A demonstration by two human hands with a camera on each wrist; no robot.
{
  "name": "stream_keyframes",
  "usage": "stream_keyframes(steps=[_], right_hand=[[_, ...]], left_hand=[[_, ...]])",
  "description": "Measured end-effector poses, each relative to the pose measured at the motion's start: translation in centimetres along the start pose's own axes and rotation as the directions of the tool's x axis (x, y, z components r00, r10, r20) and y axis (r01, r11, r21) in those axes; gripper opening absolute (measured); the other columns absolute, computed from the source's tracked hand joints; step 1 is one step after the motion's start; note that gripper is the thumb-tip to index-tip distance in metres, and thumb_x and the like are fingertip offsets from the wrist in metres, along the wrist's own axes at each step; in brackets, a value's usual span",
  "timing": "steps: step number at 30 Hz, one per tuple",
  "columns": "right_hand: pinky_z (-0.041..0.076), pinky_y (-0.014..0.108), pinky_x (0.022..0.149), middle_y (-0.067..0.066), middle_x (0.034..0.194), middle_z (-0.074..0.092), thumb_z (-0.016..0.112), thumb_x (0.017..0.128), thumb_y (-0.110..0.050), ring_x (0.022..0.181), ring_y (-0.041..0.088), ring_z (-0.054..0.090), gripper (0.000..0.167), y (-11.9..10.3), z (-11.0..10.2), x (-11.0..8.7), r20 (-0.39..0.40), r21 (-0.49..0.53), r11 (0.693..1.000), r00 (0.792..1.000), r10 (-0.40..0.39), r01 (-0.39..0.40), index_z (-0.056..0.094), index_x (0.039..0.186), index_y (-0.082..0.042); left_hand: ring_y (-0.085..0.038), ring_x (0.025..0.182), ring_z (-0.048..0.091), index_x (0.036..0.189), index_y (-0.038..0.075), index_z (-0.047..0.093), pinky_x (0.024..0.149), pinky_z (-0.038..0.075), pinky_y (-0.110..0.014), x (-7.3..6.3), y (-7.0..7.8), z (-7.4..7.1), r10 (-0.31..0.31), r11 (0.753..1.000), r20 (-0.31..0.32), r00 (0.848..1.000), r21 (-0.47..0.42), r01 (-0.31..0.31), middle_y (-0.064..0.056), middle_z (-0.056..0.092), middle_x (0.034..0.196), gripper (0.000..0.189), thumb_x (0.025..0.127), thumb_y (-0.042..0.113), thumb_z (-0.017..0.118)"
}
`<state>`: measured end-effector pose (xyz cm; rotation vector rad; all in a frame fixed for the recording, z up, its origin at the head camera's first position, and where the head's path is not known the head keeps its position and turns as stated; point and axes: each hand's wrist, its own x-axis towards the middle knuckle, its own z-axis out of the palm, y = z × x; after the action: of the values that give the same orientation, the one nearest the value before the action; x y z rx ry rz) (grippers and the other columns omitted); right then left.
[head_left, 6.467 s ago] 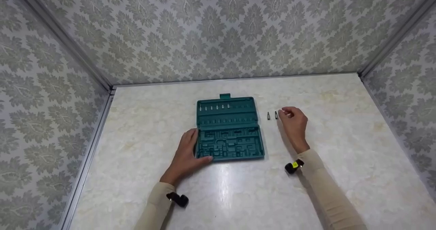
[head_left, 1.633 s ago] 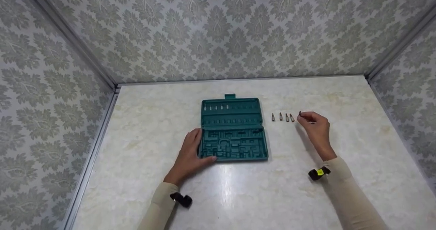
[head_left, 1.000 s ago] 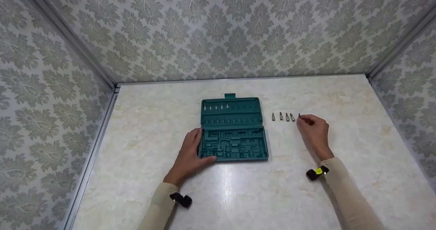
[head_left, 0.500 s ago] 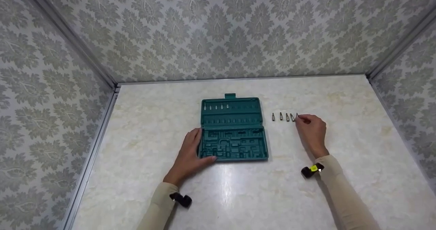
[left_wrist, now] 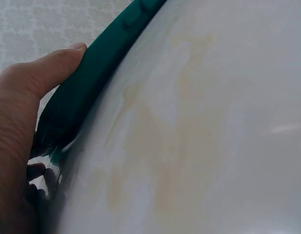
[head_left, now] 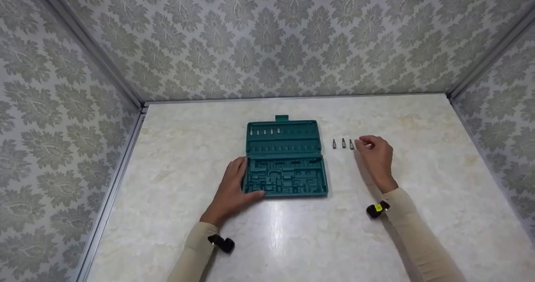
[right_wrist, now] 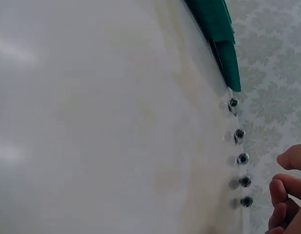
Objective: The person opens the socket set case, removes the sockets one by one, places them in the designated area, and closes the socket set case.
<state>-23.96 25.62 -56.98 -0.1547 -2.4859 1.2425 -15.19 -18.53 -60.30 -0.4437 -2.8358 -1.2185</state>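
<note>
A green plastic bit case [head_left: 288, 177] lies unfolded on the table, with several small silver bits [head_left: 264, 132] in the upper row of its lid. My left hand [head_left: 230, 190] grips the case's lower left corner, thumb along the front edge and fingers at the left side; the left wrist view shows the thumb [left_wrist: 63, 63] against the green wall. To the right, my right hand [head_left: 376, 156] hovers beside a row of loose bits [head_left: 343, 143]. The right wrist view shows several bits [right_wrist: 243, 158] lying there, apart from the bent fingers [right_wrist: 289, 187], which hold nothing. In the head view the hand hides some of them.
The pale marbled table [head_left: 188, 148] surrounds the case. Patterned wall panels [head_left: 267, 35] stand behind it and at both sides. Each wrist carries a small black camera [head_left: 221, 243].
One bit has left the lid since the first frame, and the row on the table has grown. The right hand has set its bit down, let go and shifted left; the left hand stays put.
</note>
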Motion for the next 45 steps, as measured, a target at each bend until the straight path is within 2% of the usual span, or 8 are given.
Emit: stream_keyframes(steps=[5, 10, 16, 23, 26, 29, 35, 45], right_hand=[[0.048, 0.039, 0.081, 0.016, 0.100, 0.077, 0.079, 0.101, -0.010, 0.087, 0.028, 0.063, 0.018, -2.1, 1.8, -0.3, 0.088, 0.038, 0.992, 0.988, -0.126, 0.123, 0.083, 0.113, 0.003], [0.050, 0.045, 0.085, 0.013, 0.101, 0.077, 0.079, 0.102, -0.012, 0.089, 0.029, 0.063, 0.018, -4.0, 3.5, -0.5, 0.201, 0.041, 0.984, 0.963, -0.178, 0.173, 0.084, 0.113, 0.000], [0.051, 0.046, 0.088, 0.014, 0.105, 0.077, 0.078, 0.102, -0.015, 0.096, 0.030, 0.066, 0.021, -5.6, 5.0, -0.5, 0.271, 0.027, 0.977, 0.939, -0.212, 0.213, 0.083, 0.117, -0.001], [0.054, 0.050, 0.093, 0.017, 0.117, 0.074, 0.077, 0.105, -0.014, 0.107, 0.032, 0.068, 0.025, -6.6, 6.0, 0.0, 0.348, 0.136, 0.959, 0.895, -0.280, 0.247, 0.080, 0.124, 0.002], [0.055, 0.051, 0.095, 0.017, 0.117, 0.073, 0.077, 0.105, -0.014, 0.108, 0.032, 0.068, 0.026, -7.1, 6.5, 0.3, 0.371, 0.151, 0.950, 0.875, -0.311, 0.273, 0.078, 0.124, 0.003], [0.055, 0.051, 0.094, 0.016, 0.116, 0.072, 0.077, 0.105, -0.014, 0.106, 0.031, 0.068, 0.026, -7.8, 7.2, 0.6, 0.396, 0.158, 0.943, 0.855, -0.334, 0.294, 0.077, 0.124, 0.003], [0.056, 0.051, 0.100, 0.015, 0.124, 0.071, 0.076, 0.106, -0.019, 0.114, 0.030, 0.068, 0.031, -9.5, 9.0, 1.2, 0.478, 0.157, 0.938, 0.807, -0.347, 0.310, 0.076, 0.130, 0.001], [0.054, 0.052, 0.105, 0.018, 0.128, 0.073, 0.076, 0.106, -0.016, 0.119, 0.033, 0.068, 0.032, -10.6, 11.2, 2.0, 0.545, 0.143, 0.930, 0.757, -0.360, 0.340, 0.076, 0.132, 0.002]], left_hand=[[-0.033, 0.165, 0.023, 0.176, 0.007, 0.023, 0.130, 0.028, -0.057, -0.2, -0.3, -0.2, -0.022, 1.000, 0.005, 1.000, -0.002, 0.022, -0.014, 0.025, 0.180, 0.125, 0.086, 0.064, 0.088], [-0.035, 0.165, 0.023, 0.176, 0.006, 0.023, 0.130, 0.029, -0.057, -0.3, -0.4, -0.4, -0.019, 1.000, 0.001, 1.000, 0.013, 0.019, -0.015, 0.025, 0.179, 0.123, 0.087, 0.061, 0.088], [-0.034, 0.165, 0.022, 0.176, 0.008, 0.022, 0.130, 0.029, -0.056, -0.3, -0.4, -0.4, -0.028, 1.000, 0.003, 1.000, 0.010, 0.028, -0.014, 0.024, 0.180, 0.125, 0.086, 0.062, 0.088], [-0.031, 0.166, 0.022, 0.177, 0.010, 0.023, 0.131, 0.027, -0.054, -0.2, -0.2, -0.3, -0.046, 0.999, 0.001, 0.999, 0.009, 0.046, -0.012, 0.025, 0.180, 0.123, 0.085, 0.061, 0.088], [-0.031, 0.165, 0.023, 0.177, 0.010, 0.023, 0.131, 0.027, -0.054, -0.2, -0.2, -0.2, -0.051, 0.999, 0.007, 0.999, 0.018, 0.051, -0.012, 0.025, 0.180, 0.123, 0.086, 0.061, 0.088], [-0.031, 0.166, 0.023, 0.177, 0.010, 0.023, 0.131, 0.027, -0.054, -0.3, -0.2, -0.2, -0.049, 0.999, 0.006, 0.999, 0.017, 0.049, -0.012, 0.025, 0.180, 0.123, 0.086, 0.061, 0.088], [-0.028, 0.166, 0.020, 0.177, 0.014, 0.022, 0.131, 0.028, -0.054, -0.3, -0.1, -0.5, -0.067, 0.998, 0.003, 0.998, 0.000, 0.067, -0.008, 0.023, 0.181, 0.124, 0.084, 0.063, 0.088], [-0.026, 0.166, 0.020, 0.178, 0.017, 0.020, 0.131, 0.028, -0.053, -0.1, 0.4, -0.1, -0.072, 0.997, 0.019, 0.997, -0.014, 0.072, -0.007, 0.022, 0.182, 0.124, 0.085, 0.064, 0.087]])
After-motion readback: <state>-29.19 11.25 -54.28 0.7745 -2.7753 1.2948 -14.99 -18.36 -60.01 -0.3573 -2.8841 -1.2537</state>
